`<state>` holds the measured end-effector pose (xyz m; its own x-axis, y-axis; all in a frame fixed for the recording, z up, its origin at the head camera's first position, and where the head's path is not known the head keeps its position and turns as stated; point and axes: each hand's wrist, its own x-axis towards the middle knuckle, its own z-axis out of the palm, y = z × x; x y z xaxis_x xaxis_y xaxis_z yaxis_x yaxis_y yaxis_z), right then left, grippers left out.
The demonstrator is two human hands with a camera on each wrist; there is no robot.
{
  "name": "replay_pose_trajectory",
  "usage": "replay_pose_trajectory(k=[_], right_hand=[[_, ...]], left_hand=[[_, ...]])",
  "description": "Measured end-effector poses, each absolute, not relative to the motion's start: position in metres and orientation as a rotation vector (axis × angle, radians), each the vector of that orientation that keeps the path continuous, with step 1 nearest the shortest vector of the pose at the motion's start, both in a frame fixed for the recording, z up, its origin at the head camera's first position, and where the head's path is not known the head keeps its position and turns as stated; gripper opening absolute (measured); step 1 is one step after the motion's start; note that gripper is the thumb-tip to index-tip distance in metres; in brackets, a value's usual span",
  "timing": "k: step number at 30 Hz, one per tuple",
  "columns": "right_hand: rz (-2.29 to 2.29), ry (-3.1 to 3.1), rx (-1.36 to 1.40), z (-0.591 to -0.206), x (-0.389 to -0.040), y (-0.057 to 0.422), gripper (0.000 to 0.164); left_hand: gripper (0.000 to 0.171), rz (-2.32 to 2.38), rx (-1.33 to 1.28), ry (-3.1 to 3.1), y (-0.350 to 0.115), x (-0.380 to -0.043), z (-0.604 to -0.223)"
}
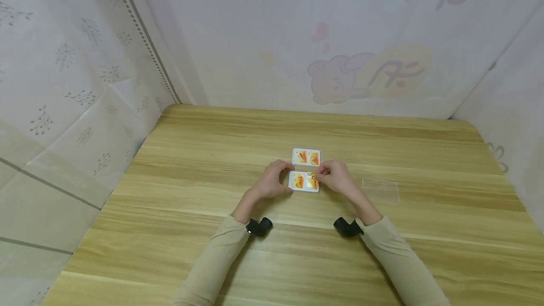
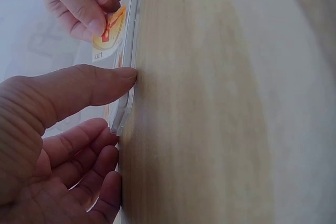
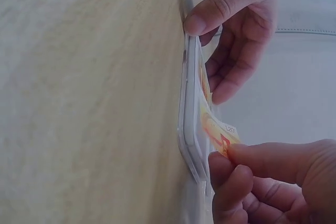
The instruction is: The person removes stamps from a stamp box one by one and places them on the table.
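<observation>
A flat white case [image 1: 304, 190] lies on the table between the two hands, two yellow-orange, stamp-like slips on its face. My left hand [image 1: 271, 182] holds its left end, thumb along the near edge and fingers at the far corner. With thumb and forefinger, my right hand [image 1: 337, 177] pinches the right slip [image 2: 111, 34] by its edge. That slip, printed with a small 120, bends up off the case in the right wrist view. The left slip [image 1: 299, 181] lies nearly flat. The case's clear rim [image 3: 181, 124] shows edge-on.
A second white case [image 1: 295, 157] with two similar slips lies just beyond the first. To the right, a clear plastic cover [image 1: 381, 191] sits on the wooden table [image 1: 212, 145]. Printed curtains [image 1: 238, 37] stand behind the table and at its sides.
</observation>
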<state>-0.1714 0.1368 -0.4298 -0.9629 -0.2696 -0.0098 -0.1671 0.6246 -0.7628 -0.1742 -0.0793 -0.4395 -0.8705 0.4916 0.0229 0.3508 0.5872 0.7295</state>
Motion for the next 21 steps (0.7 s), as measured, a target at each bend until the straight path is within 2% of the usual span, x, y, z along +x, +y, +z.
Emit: replay_pose_trajectory(k=[21], right_hand=[[-1.422,2.498,-0.120,-0.4323,-0.1725,0.1420,0.015]], left_hand=[[0.055,1.177,0.703,2.617,-0.0793,-0.1733,-0.4379]])
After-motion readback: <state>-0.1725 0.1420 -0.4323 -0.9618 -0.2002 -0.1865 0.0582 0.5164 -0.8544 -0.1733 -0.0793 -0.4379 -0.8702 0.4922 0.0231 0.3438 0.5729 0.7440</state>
